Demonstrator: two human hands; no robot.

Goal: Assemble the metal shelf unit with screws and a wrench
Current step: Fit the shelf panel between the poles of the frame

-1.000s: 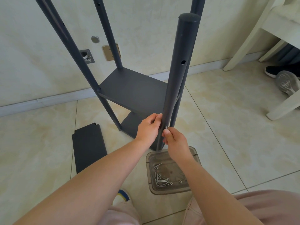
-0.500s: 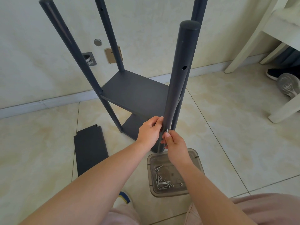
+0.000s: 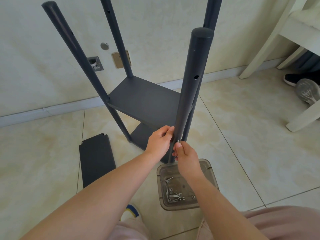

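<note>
At the near post (image 3: 190, 94) of the shelf unit, low down, I have a screw (image 3: 178, 141) pinched against it.

My left hand (image 3: 159, 142) curls round that post from the left, just above where my right hand (image 3: 186, 157) pinches the small screw at its fingertips, the tip touching the post's front. I judge the post stiff, smooth and light enough to steady one-handed, best held close to the hole; the screw is tiny and slippery, easily dropped. Behind stand the fitted shelf (image 3: 147, 99) and other posts; below my right wrist sits the tray (image 3: 206, 168) of spare screws, a loose panel (image 3: 97, 158) left on the floor.
</note>
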